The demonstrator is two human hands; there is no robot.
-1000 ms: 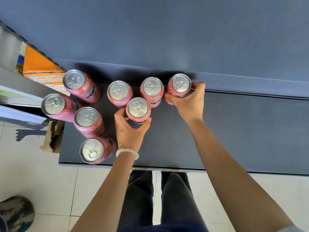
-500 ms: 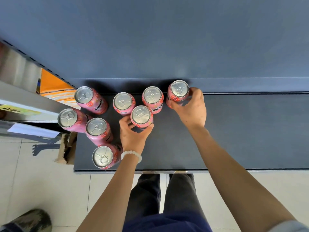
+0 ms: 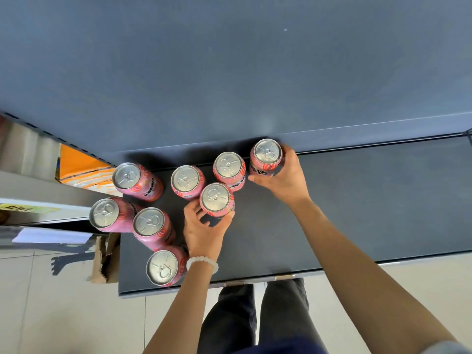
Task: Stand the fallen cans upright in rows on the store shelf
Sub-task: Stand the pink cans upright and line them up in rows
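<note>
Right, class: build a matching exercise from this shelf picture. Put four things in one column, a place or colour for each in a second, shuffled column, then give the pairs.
Things
1. left hand
2. right hand
3. bead bracelet
4. shelf

Descriptions
A. dark grey
B. white, on the left wrist
C. grips the can by the back wall
D. grips the can in front of the back row

Pairs: 1-D, 2-C, 3-B, 4-A

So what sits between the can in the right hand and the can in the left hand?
In the head view, one upright pink can stands between the right hand's can and the left hand's can, close to both.
</note>
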